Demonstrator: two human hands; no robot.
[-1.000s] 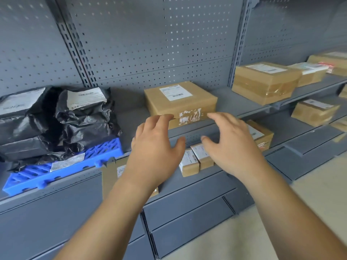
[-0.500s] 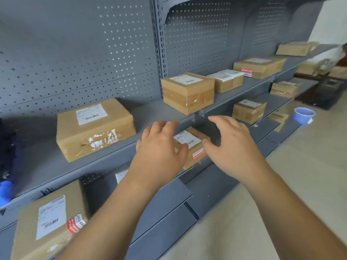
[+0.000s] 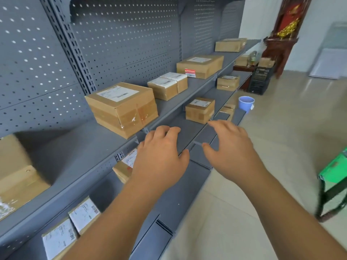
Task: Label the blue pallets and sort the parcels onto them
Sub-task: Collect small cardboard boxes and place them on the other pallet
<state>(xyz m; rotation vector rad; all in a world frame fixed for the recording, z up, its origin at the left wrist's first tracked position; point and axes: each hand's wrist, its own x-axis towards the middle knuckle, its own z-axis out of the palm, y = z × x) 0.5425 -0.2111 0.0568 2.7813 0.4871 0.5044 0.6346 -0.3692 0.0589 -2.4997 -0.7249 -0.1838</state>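
Far left of the left hand [image 3: 161, 160], a blurred cardboard box [image 3: 16, 177] sits on the grey shelf [image 3: 78, 152], cut off by the frame edge. Below and left of that hand, two small labelled parcels [image 3: 71, 229] lie side by side on a lower shelf. Just above and left of the left hand's fingers, a large taped parcel [image 3: 122, 107] rests near the shelf's front edge. A small parcel [image 3: 124, 168] is partly hidden behind the left hand. Both hands hang in the air, palms down, fingers loosely spread and slightly curled, holding nothing; the right hand [image 3: 231, 152] is just beside the left, a gap between the thumbs. Beyond the right hand's fingertips, a small box [image 3: 200, 110] stands on the middle shelf. Farther up and right is a light blue bucket [image 3: 246, 104] on the floor. No blue pallet shows here.
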